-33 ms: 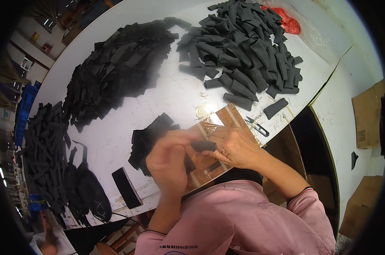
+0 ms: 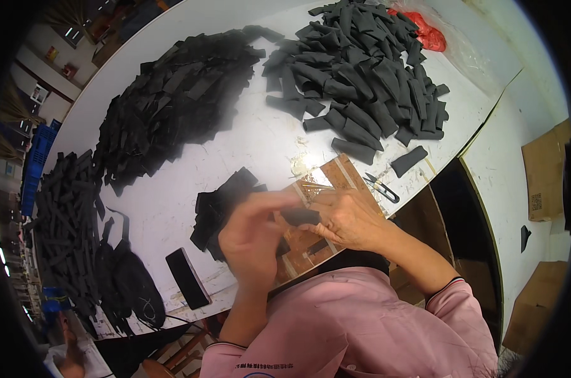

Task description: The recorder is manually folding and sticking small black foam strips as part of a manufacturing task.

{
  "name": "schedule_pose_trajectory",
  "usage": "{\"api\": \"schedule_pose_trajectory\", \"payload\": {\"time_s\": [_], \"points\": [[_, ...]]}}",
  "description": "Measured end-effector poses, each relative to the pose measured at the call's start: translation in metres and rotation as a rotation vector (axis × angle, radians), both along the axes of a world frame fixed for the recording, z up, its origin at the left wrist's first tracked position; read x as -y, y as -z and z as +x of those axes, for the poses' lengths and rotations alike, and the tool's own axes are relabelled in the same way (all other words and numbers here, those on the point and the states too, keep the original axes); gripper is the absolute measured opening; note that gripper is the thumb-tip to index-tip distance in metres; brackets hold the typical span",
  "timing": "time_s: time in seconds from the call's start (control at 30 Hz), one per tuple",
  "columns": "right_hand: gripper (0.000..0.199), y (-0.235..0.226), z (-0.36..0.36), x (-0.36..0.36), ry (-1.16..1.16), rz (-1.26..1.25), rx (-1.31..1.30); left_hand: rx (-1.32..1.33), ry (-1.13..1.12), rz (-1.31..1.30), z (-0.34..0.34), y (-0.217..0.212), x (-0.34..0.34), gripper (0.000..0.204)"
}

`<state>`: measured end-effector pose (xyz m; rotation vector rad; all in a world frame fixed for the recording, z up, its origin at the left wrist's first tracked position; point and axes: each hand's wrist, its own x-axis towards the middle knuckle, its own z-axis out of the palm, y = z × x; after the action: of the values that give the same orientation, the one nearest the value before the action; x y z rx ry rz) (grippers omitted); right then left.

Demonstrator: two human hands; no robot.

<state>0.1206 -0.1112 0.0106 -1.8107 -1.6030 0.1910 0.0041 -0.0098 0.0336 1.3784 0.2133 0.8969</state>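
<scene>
My right hand [image 2: 351,217] is closed on a small black fabric piece [image 2: 298,217] over a brown board [image 2: 339,170] at the table's edge. Thin metal prongs [image 2: 317,186] show beside its fingers; I cannot tell what tool they belong to. Close to the piece's left end is my left hand [image 2: 251,236], raised and smeared by motion, so its grip is unclear. Behind it lies a small stack of flat black fabric pieces [image 2: 219,208], partly hidden by this hand. Small black-handled thread snips [image 2: 383,188] and a single black fabric tube [image 2: 409,161] lie right of the board.
On the white table [image 2: 166,220] are a heap of black fabric tubes [image 2: 361,75], a heap of flat black pieces [image 2: 178,94] and a pile of black strips [image 2: 62,220]. A phone [image 2: 188,277] lies left of me. Cardboard boxes [image 2: 544,170] stand at the right.
My left hand has shifted very slightly to the right. The right hand and the black fabric piece have stayed nearly in place.
</scene>
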Motion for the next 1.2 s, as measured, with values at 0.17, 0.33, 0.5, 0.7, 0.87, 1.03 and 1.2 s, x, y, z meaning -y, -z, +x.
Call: {"api": "schedule_pose_trajectory", "payload": {"time_s": [0.17, 0.33, 0.5, 0.7, 0.87, 1.03, 1.2], "points": [[0.029, -0.015, 0.001, -0.001, -0.010, -0.018, 0.058, -0.084, 0.061, 0.141, -0.006, 0.005, -0.012, 0.020], [0.033, 0.014, -0.007, -0.001, -0.001, -0.009, -0.032, 0.102, 0.112, -0.193, -0.009, 0.024, -0.013, 0.014], [0.034, 0.017, -0.009, -0.002, 0.018, -0.059, -0.089, 0.049, 0.043, -0.118, -0.010, 0.021, -0.017, 0.015], [0.033, 0.016, -0.007, -0.005, 0.033, -0.014, -0.113, -0.104, -0.007, 0.174, -0.013, 0.022, -0.028, 0.006], [0.051, -0.041, 0.036, -0.021, 0.067, 0.175, -0.990, -0.741, -0.432, 0.243, -0.017, 0.061, -0.054, 0.023], [0.049, 0.004, 0.009, 0.005, 0.264, 0.062, -0.952, -1.141, -0.310, 0.812, -0.001, 0.085, -0.039, 0.047], [0.041, 0.035, -0.026, 0.033, 0.280, -0.081, -1.147, -1.237, -0.171, 0.947, -0.018, 0.080, -0.016, 0.045]]}}
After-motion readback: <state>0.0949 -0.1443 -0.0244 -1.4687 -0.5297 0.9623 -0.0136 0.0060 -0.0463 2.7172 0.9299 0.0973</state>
